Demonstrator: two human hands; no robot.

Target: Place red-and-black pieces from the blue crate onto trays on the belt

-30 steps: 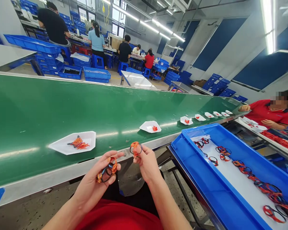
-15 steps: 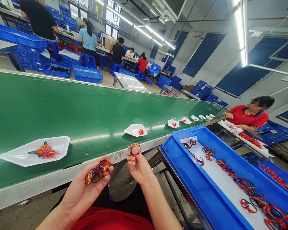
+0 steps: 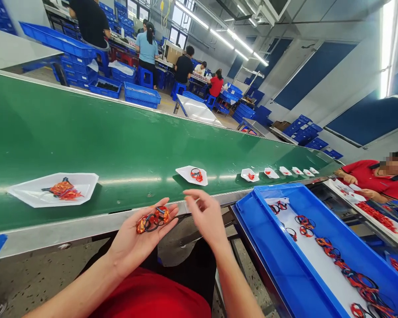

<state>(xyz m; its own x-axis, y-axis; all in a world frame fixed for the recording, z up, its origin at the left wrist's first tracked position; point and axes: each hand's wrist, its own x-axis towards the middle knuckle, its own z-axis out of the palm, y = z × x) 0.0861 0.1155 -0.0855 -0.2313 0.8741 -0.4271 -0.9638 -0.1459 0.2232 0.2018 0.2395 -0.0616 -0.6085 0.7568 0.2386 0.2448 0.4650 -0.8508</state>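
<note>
Palm up, my left hand [image 3: 132, 247] cradles a few black elastic hair ties [image 3: 151, 222] with red and orange trim, fingers loosely curled under them. My right hand [image 3: 208, 218] is just in front of a white boat-shaped tray [image 3: 183, 173] on the green belt. Its fingers are bent and a little blurred, with a gap at the thumb and nothing visible in them. One hair tie [image 3: 195, 172] lies in that tray with small red pieces. A larger-looking white tray [image 3: 26, 193] at the left holds an orange-and-red bundle with dark ends [image 3: 64, 190].
The green conveyor belt [image 3: 126, 137] crosses in front, its metal edge nearest me. Several smaller trays [image 3: 250, 175] stretch away right. A blue bin [image 3: 272, 243] with more hair ties stands at my right. Beyond it, a person in red [image 3: 368, 176] works beside red pieces.
The hair tie from my right hand now lies in the middle tray, and that hand has let go. My left hand has opened flatter under its hair ties. The view has turned left.
</note>
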